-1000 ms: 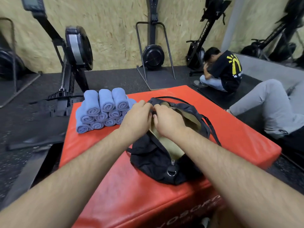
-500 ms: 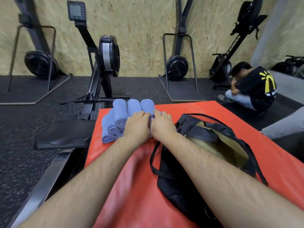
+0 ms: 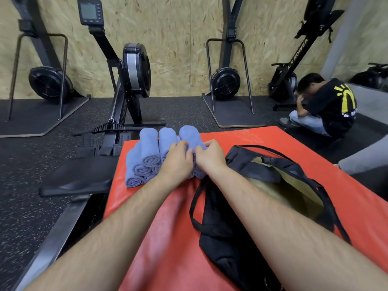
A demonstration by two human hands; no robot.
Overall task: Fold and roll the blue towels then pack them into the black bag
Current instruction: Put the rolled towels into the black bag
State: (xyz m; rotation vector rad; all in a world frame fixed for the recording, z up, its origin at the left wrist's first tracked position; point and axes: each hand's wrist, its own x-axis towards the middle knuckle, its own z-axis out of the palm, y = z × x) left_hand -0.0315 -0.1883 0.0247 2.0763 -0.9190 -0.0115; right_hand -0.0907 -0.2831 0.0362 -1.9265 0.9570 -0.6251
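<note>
Already rolled and stacked in a pile at the far-left corner of the red padded block [image 3: 241, 139]: the blue towels [image 3: 147, 156], long axes running away from the wearer, spiral ends facing back toward the camera; lying open just right of the pile, on the same block, the black bag [image 3: 231, 238], tan lining showing at its mouth, straps trailing toward the towels.

Pressed side by side on the right end of the pile: left hand [image 3: 177, 162] and right hand [image 3: 210, 157], knuckles nearly touching, fingers curled down over the rightmost top roll; apparently closing on that roll, though whether gripped firmly or merely rested on cannot be told, since the fingertips are buried in cloth.

Probably the packing stage, with folding and rolling seemingly finished and no towel visible inside the bag.

Key relation for the coming move: bag mouth to the right of and slightly nearer than the grasped roll; right hand the nearer one to the opening; so likely a short carry rightward, roll kept lengthwise.
</note>
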